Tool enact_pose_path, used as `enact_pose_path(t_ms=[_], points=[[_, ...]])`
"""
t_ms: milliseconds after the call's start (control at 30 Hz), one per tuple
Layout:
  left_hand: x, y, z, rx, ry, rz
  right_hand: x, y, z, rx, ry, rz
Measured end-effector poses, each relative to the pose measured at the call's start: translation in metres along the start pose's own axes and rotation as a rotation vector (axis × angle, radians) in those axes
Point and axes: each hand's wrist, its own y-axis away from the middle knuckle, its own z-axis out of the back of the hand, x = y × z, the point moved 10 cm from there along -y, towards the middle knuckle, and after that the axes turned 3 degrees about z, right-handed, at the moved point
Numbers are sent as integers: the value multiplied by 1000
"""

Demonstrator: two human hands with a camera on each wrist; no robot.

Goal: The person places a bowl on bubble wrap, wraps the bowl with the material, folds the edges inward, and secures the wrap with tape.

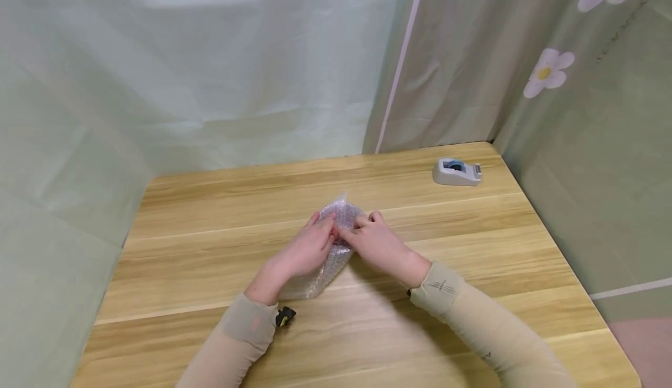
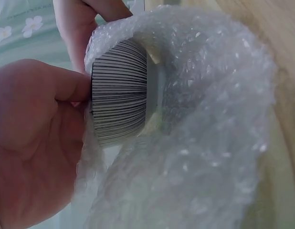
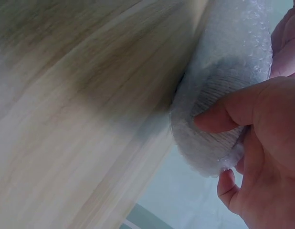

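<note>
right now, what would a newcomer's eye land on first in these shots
Probably the bubble wrap near the middle of the wooden table, gripped by the left hand and right hand. In the left wrist view, a black-and-white striped object stands out inside the wrap. Beyond the hands, a pale tape dispenser sits near the table's far right corner.

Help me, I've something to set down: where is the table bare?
Bare tabletop lies between the left hand and the left edge, and between the tape dispenser and the right sleeve. The middle is crowded: that hand and the right hand grip the bubble wrap there.
</note>
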Motion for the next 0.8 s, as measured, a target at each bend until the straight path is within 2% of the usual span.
enact_pose_path(t_ms=[167,400,567,700,800], points=[[3,6,2,-15,28,-30,3,-1,-2,7,-30,-8],[-4,14,9,-81,-19,-132,-1,-2,-2,32,-86,-38],[-1,21,14,-97,24,-143,-1,-6,-1,62,-112,-46],[2,40,32,-142,75,-175,0,-7,-2,97,-116,-62],[7,61,46,-199,36,-245,0,-7,-4,118,-110,-68]])
